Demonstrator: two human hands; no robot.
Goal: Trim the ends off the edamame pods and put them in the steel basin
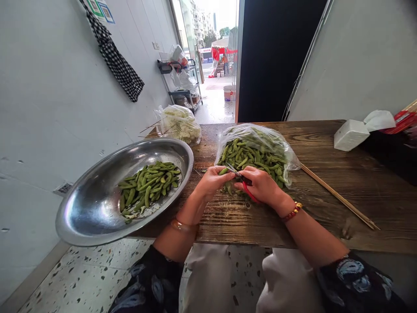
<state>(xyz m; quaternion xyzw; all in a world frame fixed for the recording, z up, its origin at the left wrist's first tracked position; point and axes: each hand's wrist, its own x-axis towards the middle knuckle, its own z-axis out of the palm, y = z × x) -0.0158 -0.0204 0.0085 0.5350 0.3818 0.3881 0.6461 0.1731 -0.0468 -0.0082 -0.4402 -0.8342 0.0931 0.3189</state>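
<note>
Pinched in the fingers of my left hand [217, 179] is a green edamame pod [223, 171]. My right hand [262, 186] grips a pair of scissors [250, 191] with red handles, and the blades lie close to the pod's end. Just beyond both hands, a clear plastic bag [247, 130] lies open toward me, full of edamame pods [250, 156]. To the left stands a large, shallow steel basin [94, 195], with a heap of edamame pods [150, 184] on its right side.
A bag of pale florets [182, 124] with thin sticks sits behind the basin. Bamboo skewers [339, 198] lie on the wooden table [325, 174] at right. A white tissue pack [350, 134] is at the far right. A shelf cart [184, 82] stands near the doorway.
</note>
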